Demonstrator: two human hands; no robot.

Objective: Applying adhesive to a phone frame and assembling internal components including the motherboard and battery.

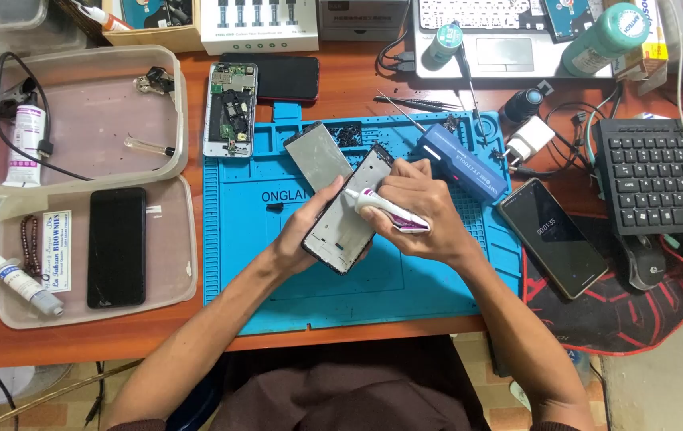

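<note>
My left hand (303,238) grips a phone frame (340,223), its grey inner side facing up, tilted above the blue work mat (254,263). My right hand (420,209) holds a small white and purple glue tube (396,214), its nozzle resting on the frame's right edge. A separate screen panel (317,154) lies on the mat just beyond the frame. An opened phone body (230,109) with its boards exposed lies at the mat's far left corner.
A clear open plastic box (174,239) at the left holds a black phone (116,247), a syringe, a tube and cables. A blue tool case (463,162), a lit phone (553,237), a black keyboard (661,175), a laptop (485,48) and bottles stand to the right and behind.
</note>
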